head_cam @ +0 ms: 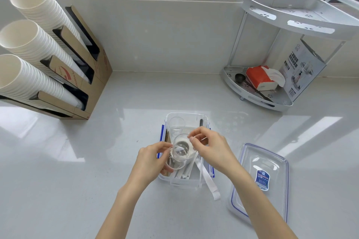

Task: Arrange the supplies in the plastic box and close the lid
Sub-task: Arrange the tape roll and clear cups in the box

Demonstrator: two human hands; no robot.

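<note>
A clear plastic box (205, 120) with blue side clips stands open on the counter in front of me. Inside it are a clear cup (176, 124) at the far end, wrapped white straws or utensils (187, 170) and a brown cardboard piece. A white strap (208, 178) hangs over the box's near right edge. Both hands hold a clear plastic cup (180, 151) over the box's middle: my left hand (151, 161) grips its left rim, my right hand (209, 147) pinches its right rim. The clear lid (262, 176) with a blue seal and label lies on the counter to the right.
A cardboard dispenser (83, 75) with three stacks of white paper cups (35, 44) stands at the left. At the back right a white corner rack (262, 99) holds a red tissue pack, a black scoop and a printed box. A window runs along the back wall.
</note>
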